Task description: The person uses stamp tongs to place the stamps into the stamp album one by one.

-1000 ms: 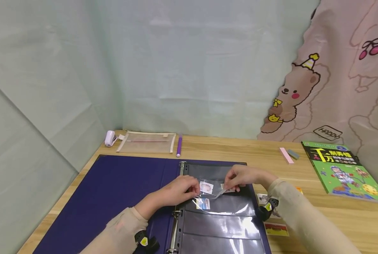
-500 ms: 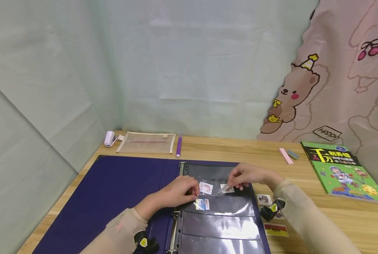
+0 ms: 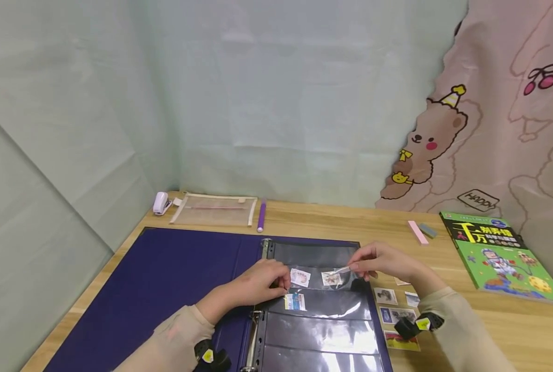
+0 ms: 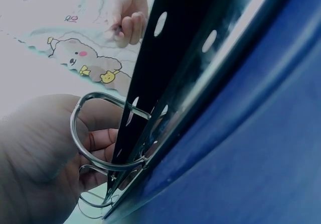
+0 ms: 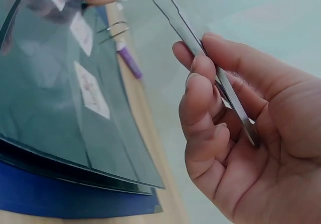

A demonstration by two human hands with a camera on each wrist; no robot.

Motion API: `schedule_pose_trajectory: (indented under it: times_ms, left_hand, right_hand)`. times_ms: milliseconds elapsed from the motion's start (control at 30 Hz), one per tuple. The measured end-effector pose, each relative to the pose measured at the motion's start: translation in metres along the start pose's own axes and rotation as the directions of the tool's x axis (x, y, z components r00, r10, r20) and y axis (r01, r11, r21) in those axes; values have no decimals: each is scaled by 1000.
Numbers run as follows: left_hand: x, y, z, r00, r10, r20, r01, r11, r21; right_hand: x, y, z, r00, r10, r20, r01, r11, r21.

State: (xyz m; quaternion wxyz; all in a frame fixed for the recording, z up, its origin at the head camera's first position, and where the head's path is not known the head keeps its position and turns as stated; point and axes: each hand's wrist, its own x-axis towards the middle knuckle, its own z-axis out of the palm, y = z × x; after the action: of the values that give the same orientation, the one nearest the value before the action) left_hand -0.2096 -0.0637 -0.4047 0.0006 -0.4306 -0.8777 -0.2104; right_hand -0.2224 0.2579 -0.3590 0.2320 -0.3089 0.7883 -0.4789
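Note:
A dark album page (image 3: 322, 330) with clear pockets lies in an open navy ring binder (image 3: 178, 279). Two stamps, a left stamp (image 3: 300, 277) and a right stamp (image 3: 331, 278), sit in the second pocket row; a colourful stamp (image 3: 295, 301) lies just below. My left hand (image 3: 262, 281) rests beside the rings, its thumb and index pinching the pocket's clear film near the colourful stamp. Metal tweezers (image 5: 220, 78) are held in my right hand (image 3: 388, 263) over the page's right side. Their tips stand apart with nothing between them in the right wrist view. Binder rings (image 4: 80, 128) partly cover the left fingers.
Several loose stamps (image 3: 400, 341) lie right of the binder, partly behind the right wrist. Behind it are a stapler (image 3: 161, 203), a mesh pouch (image 3: 214, 209) and a purple marker (image 3: 262, 216). A green book (image 3: 504, 258) and erasers (image 3: 417, 232) lie farther right.
My right hand has drawn back to the right with the tweezers, leaving the right stamp in view. The lifted clear film has settled lower. My left hand has barely moved.

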Motion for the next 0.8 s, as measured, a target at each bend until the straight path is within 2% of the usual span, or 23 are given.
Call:
schedule_pose_trajectory:
  times_ms: [133,400,633,800]
  left_hand:
    - [0,0,1,1000,2,5,-2,1000,2]
    - [1,0,2,1000,8,8,-8,1000,12]
    - [1,0,1,1000,2,9,-2,1000,13]
    - [0,0,0,1000,6,1,-6,1000,14]
  right_hand:
    - [-14,-1,-1,997,-62,-49,63,998,19]
    - [-41,-2,-6,985,-95,-146,104,993,54]
    - [-66,-1,-12,966,-170,-193,181,983,39]
    - [-83,2,-18,958,-143,-248,159,986,45]
